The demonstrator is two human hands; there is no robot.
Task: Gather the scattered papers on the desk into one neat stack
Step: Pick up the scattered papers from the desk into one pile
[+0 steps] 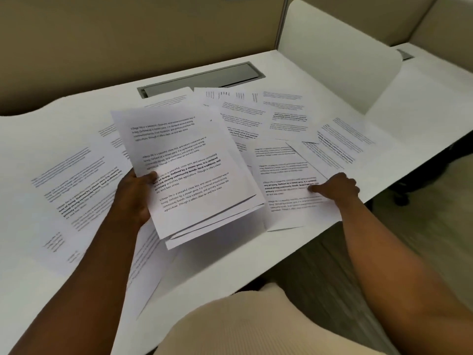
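My left hand grips a loose stack of printed sheets by its left edge, thumb on top, holding it raised above the white desk. The stack's lower edges fan apart. My right hand rests fingers-down on a single printed sheet lying at the desk's front right edge; whether it pinches the sheet I cannot tell. Several more printed sheets lie scattered: at the left, behind the stack, and at the right.
A grey cable-tray lid is set into the desk's back. A white divider panel stands at the right, beige partition walls behind. The desk's front edge runs diagonally; floor shows beyond it at the right. My lap is below.
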